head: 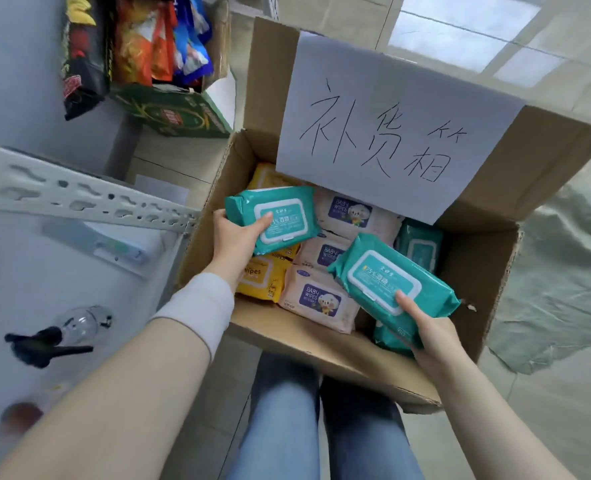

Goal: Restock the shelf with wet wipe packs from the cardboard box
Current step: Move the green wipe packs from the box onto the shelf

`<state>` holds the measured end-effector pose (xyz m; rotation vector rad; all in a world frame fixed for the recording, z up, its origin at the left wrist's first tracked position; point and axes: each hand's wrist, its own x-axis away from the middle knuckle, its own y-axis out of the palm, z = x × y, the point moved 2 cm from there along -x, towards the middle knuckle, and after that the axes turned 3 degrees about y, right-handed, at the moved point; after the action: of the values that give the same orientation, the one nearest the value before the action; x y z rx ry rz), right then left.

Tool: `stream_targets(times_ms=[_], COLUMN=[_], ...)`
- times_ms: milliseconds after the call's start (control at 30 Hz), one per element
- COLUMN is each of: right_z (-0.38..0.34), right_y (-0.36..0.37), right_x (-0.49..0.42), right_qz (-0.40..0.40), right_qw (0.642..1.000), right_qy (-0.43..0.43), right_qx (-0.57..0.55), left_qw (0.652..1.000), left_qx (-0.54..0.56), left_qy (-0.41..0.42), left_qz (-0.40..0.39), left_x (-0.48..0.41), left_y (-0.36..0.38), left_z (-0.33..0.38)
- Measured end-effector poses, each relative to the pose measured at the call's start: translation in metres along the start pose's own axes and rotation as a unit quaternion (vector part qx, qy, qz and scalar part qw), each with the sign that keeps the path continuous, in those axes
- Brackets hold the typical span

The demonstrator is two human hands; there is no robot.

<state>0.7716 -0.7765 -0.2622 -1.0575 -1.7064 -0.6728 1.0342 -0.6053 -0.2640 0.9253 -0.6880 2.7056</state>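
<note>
1. Over on the far left, the pale shelf (27,271) carries what looks like a clear spray bottle (79,323) with a black trigger, blurred and lying on its side. A slotted metal rail (79,199) runs along the shelf's edge.
2. Higher in the view, a green carton (183,112) holds bright snack bags.
3. The left hand (233,237) grips a teal wipe pack (273,216), fingers curled under it and thumb on the lid, just above the left side of the box.
4. The cardboard box (477,271) stands open on the floor beside the shelf. Inside lie yellow packs (263,275), pink baby-wipe packs (318,299) and more teal packs (420,247).
5. The right hand (429,337) grips a second teal pack (391,285), thumb on its lid and fingers wrapped beneath, over the right side of the box.
6. A paper sign (391,133) with handwriting is stuck to the rear flap.
</note>
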Motion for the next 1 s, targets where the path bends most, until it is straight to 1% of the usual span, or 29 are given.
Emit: stream_targets(times_ms=[133,200,300,367,433,533,633,733,833,900,1000], right_z=[0.008,0.011,0.015,0.015,0.012,0.005,0.005,0.018,0.040,0.057,0.080], right_y=[-0.016,-0.017,-0.019,-0.020,-0.016,0.005,0.041,0.077,0.111,0.134,0.169], right_x=[0.057,0.090,0.150,0.197,0.242,0.306,0.367,0.426,0.481,0.510,0.538], right_qz=[-0.046,-0.096,-0.186,-0.251,-0.307,-0.360,-0.419,-0.470,-0.509,-0.541,-0.560], right_qw=[0.998,0.992,0.970,0.946,0.920,0.872,0.825,0.782,0.745,0.717,0.695], right_qy=[-0.035,-0.061,-0.105,-0.132,-0.142,-0.190,-0.233,-0.261,-0.282,-0.288,-0.302], right_qx=[0.032,0.060,0.114,0.157,0.197,0.272,0.299,0.315,0.327,0.333,0.335], left_qw=[0.994,0.986,0.969,0.957,0.941,0.920,0.896,0.867,0.845,0.836,0.831], left_qx=[0.034,0.070,0.098,0.108,0.126,0.146,0.161,0.199,0.212,0.221,0.244], left_qy=[0.091,0.135,0.195,0.229,0.262,0.295,0.318,0.337,0.340,0.328,0.303], left_qz=[0.041,0.071,0.115,0.145,0.172,0.214,0.266,0.310,0.355,0.381,0.397], left_x=[0.076,0.124,0.208,0.268,0.323,0.392,0.445,0.487,0.524,0.539,0.548], left_y=[-0.054,-0.088,-0.140,-0.182,-0.227,-0.300,-0.375,-0.442,-0.500,-0.534,-0.575], left_z=[0.021,0.030,0.042,0.054,0.066,0.077,0.072,0.056,0.027,-0.003,-0.047])
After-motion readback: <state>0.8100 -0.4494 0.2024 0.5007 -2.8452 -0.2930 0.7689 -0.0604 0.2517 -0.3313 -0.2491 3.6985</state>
